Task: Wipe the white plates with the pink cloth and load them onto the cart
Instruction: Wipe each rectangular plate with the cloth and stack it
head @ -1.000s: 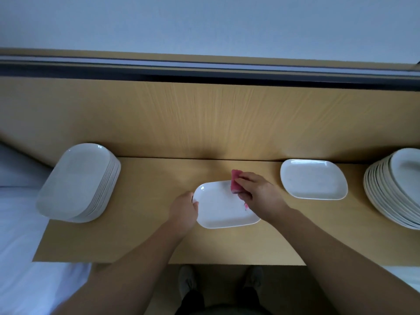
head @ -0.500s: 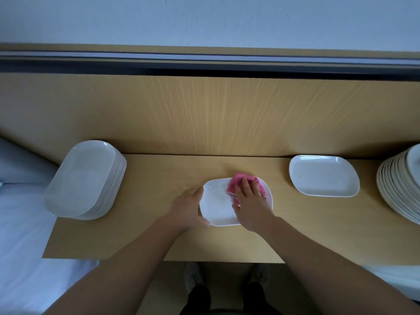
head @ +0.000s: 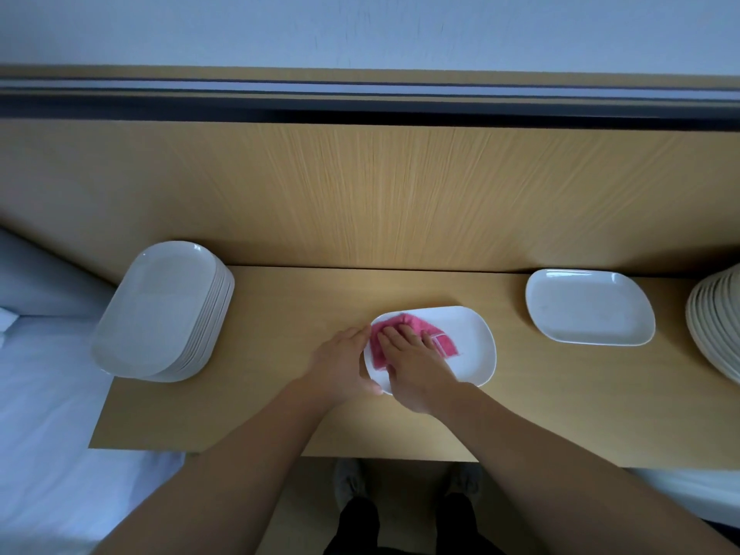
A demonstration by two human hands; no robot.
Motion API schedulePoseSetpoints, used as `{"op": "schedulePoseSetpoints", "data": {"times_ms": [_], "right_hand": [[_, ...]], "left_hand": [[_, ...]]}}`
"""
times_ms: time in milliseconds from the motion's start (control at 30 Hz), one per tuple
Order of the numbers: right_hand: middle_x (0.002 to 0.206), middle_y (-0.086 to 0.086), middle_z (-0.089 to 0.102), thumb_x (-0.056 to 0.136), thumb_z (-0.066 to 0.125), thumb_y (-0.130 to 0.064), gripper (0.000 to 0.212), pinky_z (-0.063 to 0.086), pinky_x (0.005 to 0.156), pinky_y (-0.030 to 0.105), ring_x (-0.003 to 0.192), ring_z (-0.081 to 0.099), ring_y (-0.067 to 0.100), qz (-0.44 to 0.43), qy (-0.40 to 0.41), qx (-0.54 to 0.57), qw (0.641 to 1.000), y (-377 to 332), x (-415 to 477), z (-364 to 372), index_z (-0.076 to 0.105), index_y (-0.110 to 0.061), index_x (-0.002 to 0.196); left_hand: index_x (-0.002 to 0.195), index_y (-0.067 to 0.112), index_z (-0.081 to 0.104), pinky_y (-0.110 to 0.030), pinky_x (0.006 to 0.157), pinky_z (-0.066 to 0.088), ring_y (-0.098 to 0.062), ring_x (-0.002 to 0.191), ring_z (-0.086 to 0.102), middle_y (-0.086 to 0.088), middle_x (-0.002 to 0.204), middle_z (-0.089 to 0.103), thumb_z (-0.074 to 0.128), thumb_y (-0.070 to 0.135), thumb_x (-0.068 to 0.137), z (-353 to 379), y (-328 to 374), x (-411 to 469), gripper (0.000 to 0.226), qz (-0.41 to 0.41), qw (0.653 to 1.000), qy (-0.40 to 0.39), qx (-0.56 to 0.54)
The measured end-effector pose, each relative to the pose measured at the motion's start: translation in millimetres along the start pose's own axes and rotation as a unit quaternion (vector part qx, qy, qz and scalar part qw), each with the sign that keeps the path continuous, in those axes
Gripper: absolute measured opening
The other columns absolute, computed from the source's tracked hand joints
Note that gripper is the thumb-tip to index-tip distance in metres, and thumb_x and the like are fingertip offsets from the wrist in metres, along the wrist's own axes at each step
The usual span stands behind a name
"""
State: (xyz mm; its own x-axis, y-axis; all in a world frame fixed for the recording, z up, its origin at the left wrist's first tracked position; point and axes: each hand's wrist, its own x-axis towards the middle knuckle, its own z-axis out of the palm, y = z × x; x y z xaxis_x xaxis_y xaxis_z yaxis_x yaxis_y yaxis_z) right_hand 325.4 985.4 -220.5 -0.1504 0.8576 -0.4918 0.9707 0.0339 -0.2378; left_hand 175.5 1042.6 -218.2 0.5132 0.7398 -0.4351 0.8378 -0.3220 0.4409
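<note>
Change: the cloth [head: 416,324], bunched at the plate's far rim a second ago, is now spread flat and has been carried over to the plate's left half; a wiping pass is judged under way, with loading not yet begun and no cart seen

Right grip [head: 412,366]: opened flat, fingers straight, pressed down on the cloth

Left grip [head: 340,362]: fingers laid straight against the plate's left rim, thumb at the near edge; the plate is steadied, not lifted

Plate [head: 470,346]: white, oblong, rounded corners, shallow raised rim; laid flat at mid-table [head: 280,314], its right half left bare; no marks are made out

Cloth: pink, terry-like, a pale label shown at its right corner

Also listed: left stack [head: 160,310], single plate [head: 588,306], right stack [head: 716,318], all set well apart
</note>
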Motion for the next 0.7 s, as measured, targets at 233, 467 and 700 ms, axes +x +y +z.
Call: {"op": "schedulePoseSetpoints", "data": {"times_ms": [233,467,700], "right_hand": [[0.159,-0.010,0.011,0.096,0.039,-0.019,0.062,0.000,0.120,0.044,0.148,0.000,0.017,-0.093,-0.016,-0.025,0.995,14,-4,1,0.016,-0.025,0.153],[0.155,-0.012,0.027,0.098,0.039,-0.015,0.048,0.004,0.120,0.041,0.146,0.008,0.013,-0.158,-0.020,-0.010,0.987,27,-19,-7,0.040,-0.026,0.145],[0.149,-0.011,0.037,0.100,0.036,-0.018,0.039,0.005,0.120,0.039,0.144,0.015,0.013,-0.200,-0.037,-0.010,0.979,50,-42,-8,0.051,-0.026,0.135]], "left_hand": [[0.150,0.022,0.021,-0.031,0.098,0.040,-0.018,0.125,0.043,0.001,0.138,0.039,0.074,0.057,0.069,2,4,-3,0.103,0.020,0.998,-0.004,0.061],[0.152,0.023,0.020,-0.032,0.100,0.038,-0.020,0.128,0.038,0.000,0.147,0.031,0.062,0.069,0.074,0,1,-2,0.099,0.038,0.991,-0.035,0.120],[0.152,0.028,0.016,-0.033,0.102,0.037,-0.020,0.127,0.036,0.000,0.146,0.028,0.061,0.066,0.077,-3,-2,-4,0.096,0.036,0.990,-0.040,0.128]]}}
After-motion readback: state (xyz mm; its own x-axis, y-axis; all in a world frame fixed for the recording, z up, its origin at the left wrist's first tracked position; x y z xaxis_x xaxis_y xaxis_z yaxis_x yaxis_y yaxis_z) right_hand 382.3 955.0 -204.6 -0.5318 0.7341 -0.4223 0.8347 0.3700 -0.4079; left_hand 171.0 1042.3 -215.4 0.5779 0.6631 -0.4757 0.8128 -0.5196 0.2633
